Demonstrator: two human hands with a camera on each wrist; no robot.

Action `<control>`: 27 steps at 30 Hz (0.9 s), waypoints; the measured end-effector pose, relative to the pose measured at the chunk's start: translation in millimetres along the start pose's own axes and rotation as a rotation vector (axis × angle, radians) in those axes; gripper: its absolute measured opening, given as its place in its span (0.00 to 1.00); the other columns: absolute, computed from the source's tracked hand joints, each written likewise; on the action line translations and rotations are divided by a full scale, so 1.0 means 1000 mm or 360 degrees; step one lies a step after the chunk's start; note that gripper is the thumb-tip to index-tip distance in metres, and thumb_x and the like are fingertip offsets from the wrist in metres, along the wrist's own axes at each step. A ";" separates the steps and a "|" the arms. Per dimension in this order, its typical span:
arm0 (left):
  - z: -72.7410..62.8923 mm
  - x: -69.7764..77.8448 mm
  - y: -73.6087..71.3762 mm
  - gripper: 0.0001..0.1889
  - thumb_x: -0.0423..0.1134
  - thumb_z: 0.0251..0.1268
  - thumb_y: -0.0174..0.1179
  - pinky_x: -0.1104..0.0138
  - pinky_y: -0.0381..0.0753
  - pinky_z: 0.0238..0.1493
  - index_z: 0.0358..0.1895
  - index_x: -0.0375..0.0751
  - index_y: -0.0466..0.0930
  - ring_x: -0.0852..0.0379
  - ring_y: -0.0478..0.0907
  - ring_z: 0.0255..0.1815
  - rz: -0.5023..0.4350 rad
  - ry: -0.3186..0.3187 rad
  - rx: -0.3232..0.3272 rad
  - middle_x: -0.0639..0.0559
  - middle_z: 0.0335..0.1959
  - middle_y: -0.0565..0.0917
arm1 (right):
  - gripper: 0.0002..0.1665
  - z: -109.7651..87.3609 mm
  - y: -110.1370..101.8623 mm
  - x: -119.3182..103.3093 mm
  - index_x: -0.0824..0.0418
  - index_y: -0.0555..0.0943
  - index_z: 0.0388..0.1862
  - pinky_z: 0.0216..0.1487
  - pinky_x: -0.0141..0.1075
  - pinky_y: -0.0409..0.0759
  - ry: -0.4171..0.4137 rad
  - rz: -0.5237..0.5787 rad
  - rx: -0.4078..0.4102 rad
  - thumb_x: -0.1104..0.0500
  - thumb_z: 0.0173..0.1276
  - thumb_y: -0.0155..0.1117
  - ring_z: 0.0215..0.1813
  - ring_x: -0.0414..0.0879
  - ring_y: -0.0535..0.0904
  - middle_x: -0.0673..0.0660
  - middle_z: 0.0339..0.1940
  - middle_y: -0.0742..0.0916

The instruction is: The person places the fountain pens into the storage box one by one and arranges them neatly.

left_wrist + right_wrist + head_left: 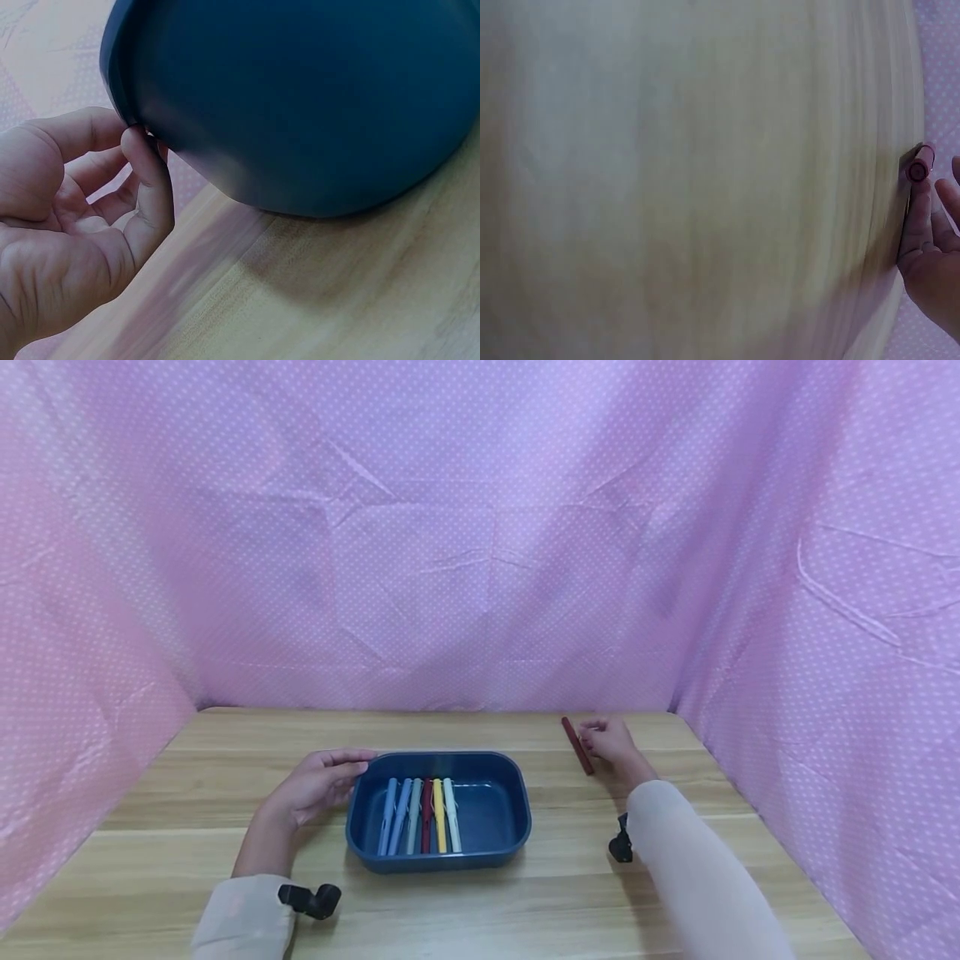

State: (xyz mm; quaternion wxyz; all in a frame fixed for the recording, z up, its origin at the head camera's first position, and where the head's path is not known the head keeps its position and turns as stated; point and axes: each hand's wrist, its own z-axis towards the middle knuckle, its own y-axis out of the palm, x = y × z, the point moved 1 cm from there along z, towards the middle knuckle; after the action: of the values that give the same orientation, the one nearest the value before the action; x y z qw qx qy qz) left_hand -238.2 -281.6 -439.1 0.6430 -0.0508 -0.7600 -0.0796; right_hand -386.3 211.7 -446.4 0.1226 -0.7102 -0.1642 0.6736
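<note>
A dark blue tray with raised walls sits on the table, several pens with clips lying side by side in its left half: blue ones, a grey-green one, a dark red pen, a yellow pen and a pale pen. My left hand pinches the tray's far left corner between thumb and fingers; the left wrist view shows the tray's wall close up. Toward the table's far right, another dark red pen lies slanted. Beside it, my right hand has its fingertips at the pen, thumb apart.
The light wooden table ends at a pink polka-dot cloth that hangs behind and on both sides. A black wrist mount shows on each forearm.
</note>
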 end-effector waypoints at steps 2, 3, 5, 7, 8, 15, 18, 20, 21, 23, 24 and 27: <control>0.000 0.000 0.001 0.16 0.36 0.74 0.62 0.67 0.83 0.49 0.61 0.37 0.82 0.60 0.82 0.48 -0.0001 0.0004 -0.0004 0.54 0.50 0.88 | 0.20 0.000 0.001 0.000 0.77 0.76 0.61 0.36 0.27 0.79 0.0009 -0.0044 -0.0012 0.64 0.78 0.58 0.36 0.39 0.79 0.63 0.45 0.86; -0.001 0.000 0.001 0.16 0.36 0.74 0.62 0.67 0.83 0.50 0.61 0.36 0.82 0.60 0.82 0.48 -0.0001 0.0008 -0.0006 0.54 0.50 0.88 | 0.20 0.000 0.001 0.000 0.76 0.77 0.61 0.36 0.27 0.79 0.0015 -0.0069 -0.0020 0.64 0.77 0.59 0.36 0.39 0.78 0.62 0.45 0.86; -0.002 0.000 0.001 0.16 0.36 0.74 0.62 0.67 0.83 0.49 0.61 0.36 0.82 0.60 0.82 0.47 -0.0002 0.0011 -0.0001 0.54 0.50 0.88 | 0.20 0.001 0.001 0.000 0.75 0.77 0.61 0.36 0.27 0.78 0.0018 -0.0119 -0.0057 0.62 0.78 0.59 0.37 0.39 0.77 0.61 0.46 0.86; -0.003 0.000 0.002 0.16 0.36 0.75 0.62 0.66 0.83 0.49 0.61 0.36 0.82 0.60 0.82 0.47 0.0005 0.0021 -0.0009 0.54 0.50 0.88 | 0.20 0.001 0.001 -0.001 0.75 0.78 0.60 0.37 0.27 0.78 0.0020 -0.0146 -0.0091 0.62 0.77 0.60 0.38 0.39 0.77 0.59 0.46 0.86; -0.003 0.000 0.002 0.17 0.36 0.75 0.61 0.66 0.83 0.49 0.62 0.36 0.81 0.60 0.82 0.47 0.0012 0.0028 -0.0020 0.54 0.50 0.88 | 0.19 0.001 0.001 -0.001 0.75 0.78 0.60 0.37 0.27 0.77 0.0014 -0.0158 -0.0110 0.62 0.77 0.60 0.38 0.39 0.77 0.60 0.45 0.87; -0.007 -0.001 0.004 0.17 0.37 0.74 0.63 0.67 0.83 0.48 0.62 0.35 0.81 0.60 0.82 0.46 0.0015 0.0037 -0.0012 0.54 0.50 0.87 | 0.20 -0.002 0.002 -0.001 0.75 0.80 0.58 0.40 0.31 0.75 0.0013 -0.0237 -0.0141 0.62 0.74 0.65 0.41 0.44 0.77 0.62 0.47 0.87; -0.008 -0.001 0.006 0.18 0.37 0.74 0.62 0.67 0.83 0.47 0.62 0.35 0.80 0.60 0.82 0.45 0.0022 0.0032 -0.0006 0.54 0.50 0.87 | 0.21 -0.002 0.002 -0.001 0.72 0.80 0.59 0.44 0.33 0.75 0.0031 -0.0279 -0.0138 0.61 0.73 0.67 0.46 0.47 0.76 0.63 0.51 0.85; -0.008 -0.001 0.007 0.17 0.36 0.74 0.63 0.67 0.84 0.46 0.62 0.35 0.81 0.60 0.82 0.43 0.0016 0.0018 0.0020 0.53 0.49 0.88 | 0.21 -0.003 0.002 0.000 0.72 0.80 0.59 0.46 0.33 0.74 0.0030 -0.0300 -0.0146 0.62 0.72 0.67 0.47 0.48 0.76 0.63 0.52 0.85; -0.008 -0.002 0.008 0.17 0.36 0.74 0.63 0.67 0.84 0.46 0.62 0.35 0.81 0.60 0.82 0.43 0.0014 0.0015 0.0029 0.53 0.49 0.88 | 0.20 -0.002 0.002 0.000 0.72 0.80 0.59 0.45 0.33 0.75 0.0032 -0.0299 -0.0153 0.62 0.72 0.67 0.47 0.48 0.77 0.64 0.51 0.85; -0.008 -0.002 0.009 0.17 0.36 0.74 0.62 0.67 0.84 0.45 0.62 0.34 0.80 0.60 0.82 0.43 0.0020 0.0014 0.0035 0.53 0.49 0.87 | 0.19 -0.002 0.003 0.001 0.71 0.81 0.58 0.43 0.33 0.76 0.0040 -0.0281 -0.0160 0.63 0.72 0.67 0.45 0.48 0.78 0.63 0.49 0.86; -0.009 -0.002 0.009 0.17 0.36 0.74 0.62 0.67 0.84 0.45 0.62 0.34 0.80 0.60 0.82 0.43 0.0022 0.0013 0.0039 0.53 0.49 0.87 | 0.18 -0.001 0.003 0.002 0.71 0.82 0.57 0.42 0.33 0.76 0.0046 -0.0275 -0.0156 0.64 0.71 0.67 0.43 0.48 0.78 0.63 0.48 0.86; -0.010 -0.003 0.011 0.17 0.36 0.74 0.63 0.67 0.84 0.46 0.62 0.35 0.81 0.60 0.82 0.43 0.0021 0.0007 0.0052 0.53 0.49 0.88 | 0.18 0.000 0.003 0.003 0.70 0.82 0.56 0.43 0.35 0.77 0.0037 -0.0286 -0.0151 0.64 0.71 0.68 0.44 0.49 0.78 0.63 0.48 0.86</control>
State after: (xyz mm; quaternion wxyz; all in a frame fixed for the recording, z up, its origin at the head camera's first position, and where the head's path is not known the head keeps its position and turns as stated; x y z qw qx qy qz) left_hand -226.4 -273.0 -439.9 0.6460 -0.0450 -0.7594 -0.0631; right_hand -386.1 210.3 -450.5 0.1505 -0.7053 -0.2575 0.6431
